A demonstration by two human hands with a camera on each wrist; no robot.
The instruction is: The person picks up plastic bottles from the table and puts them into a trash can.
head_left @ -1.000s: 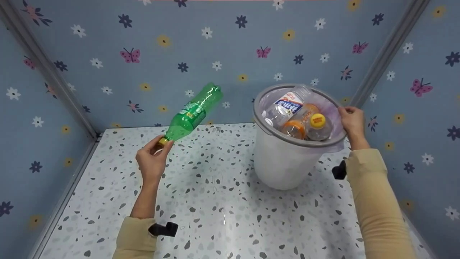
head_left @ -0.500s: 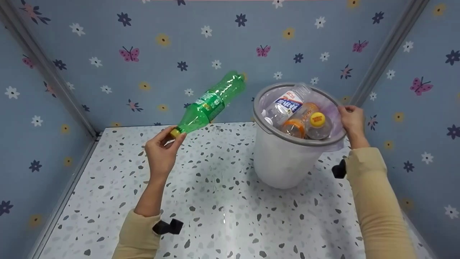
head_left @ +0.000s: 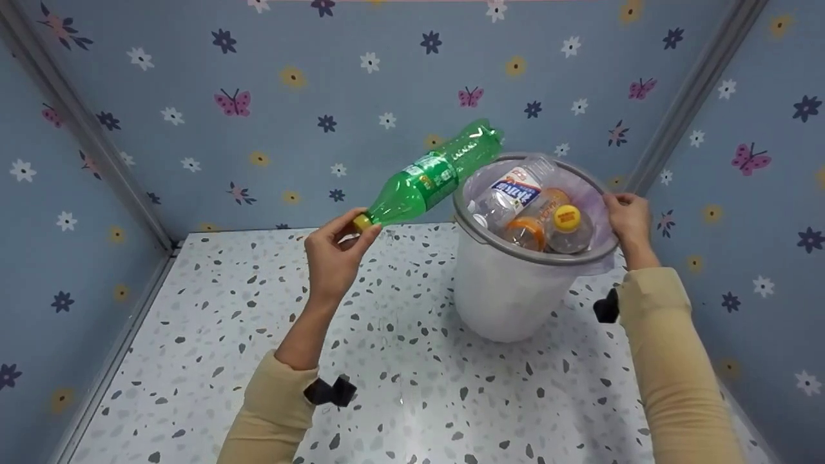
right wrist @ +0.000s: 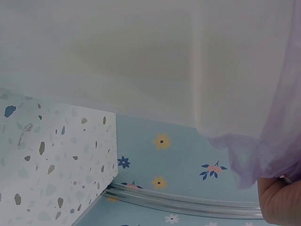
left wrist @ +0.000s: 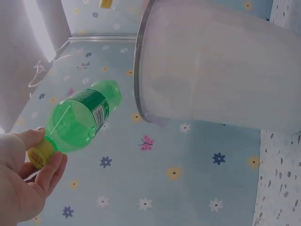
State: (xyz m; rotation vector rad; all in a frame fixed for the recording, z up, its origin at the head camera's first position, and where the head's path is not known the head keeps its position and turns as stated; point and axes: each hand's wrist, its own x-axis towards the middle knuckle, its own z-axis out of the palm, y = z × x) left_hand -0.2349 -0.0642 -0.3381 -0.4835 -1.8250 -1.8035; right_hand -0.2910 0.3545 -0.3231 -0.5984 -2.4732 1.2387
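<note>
My left hand (head_left: 336, 254) pinches the yellow cap (left wrist: 41, 152) of a green plastic bottle (head_left: 425, 182) between thumb and fingers. The bottle tilts up to the right, its base overlapping the left rim of a white trash can (head_left: 509, 303) in the head view. My right hand (head_left: 629, 222) grips the can's grey rim (head_left: 548, 259) on the right, over the purple bag (right wrist: 240, 155) that lines it. Inside lie a clear bottle with a blue and white label (head_left: 515, 187), an orange-capped bottle (head_left: 525, 233) and a yellow-capped bottle (head_left: 570, 231).
The can stands on a speckled white surface (head_left: 387, 361), near the back wall (head_left: 309, 129) with its flower and butterfly pattern. Patterned side walls (head_left: 760, 258) rise at left and right, with grey trim along the corners.
My left hand has carried the green bottle to the right and upward, from well left of the can to its rim. The right hand keeps its hold on the rim.
</note>
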